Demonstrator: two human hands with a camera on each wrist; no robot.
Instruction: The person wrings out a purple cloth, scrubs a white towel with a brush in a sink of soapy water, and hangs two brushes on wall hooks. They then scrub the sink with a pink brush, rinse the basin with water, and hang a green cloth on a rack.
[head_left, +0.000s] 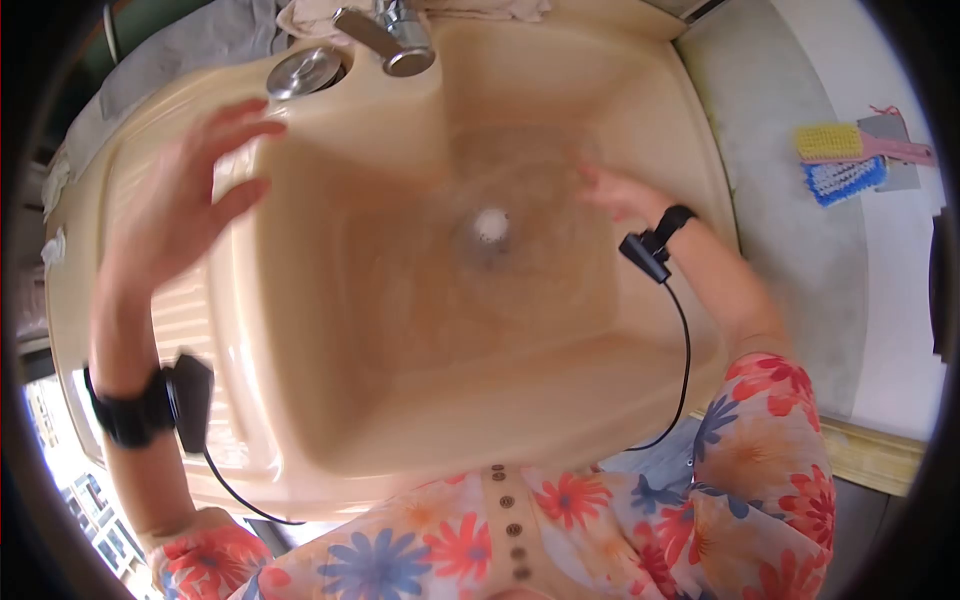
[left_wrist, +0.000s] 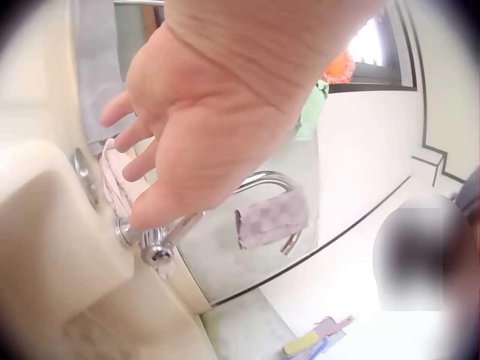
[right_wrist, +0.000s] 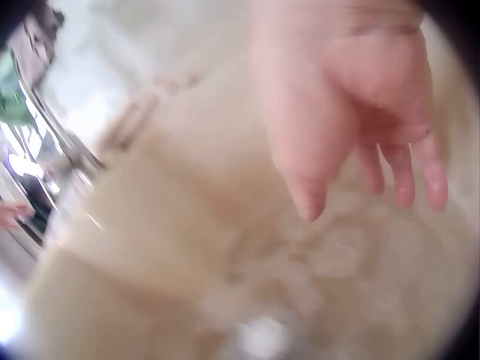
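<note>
My left hand [head_left: 180, 200] hovers over the ribbed drainboard [head_left: 185, 330], left of the beige sink [head_left: 300, 420], its fingers loosely spread with nothing in them. Its fingertips are near a round metal lid [head_left: 303, 73] set in the sink's ledge. Over the right side of the basin is my right hand [head_left: 625, 195], blurred. In the right wrist view that hand [right_wrist: 352, 97] is empty, thumb and fingers pointing down toward rippled water. A round whitish spot [head_left: 490, 226] with dark specks shows at the basin's bottom.
A chrome faucet [head_left: 405, 50] stands at the back of the sink. On the right ledge lie a yellow-bristled brush [head_left: 830, 143] with a pink handle and a blue-bristled brush [head_left: 845, 182]. A checked cloth [left_wrist: 274, 217] hangs over a curved metal pipe. Cables trail from both wrist cameras.
</note>
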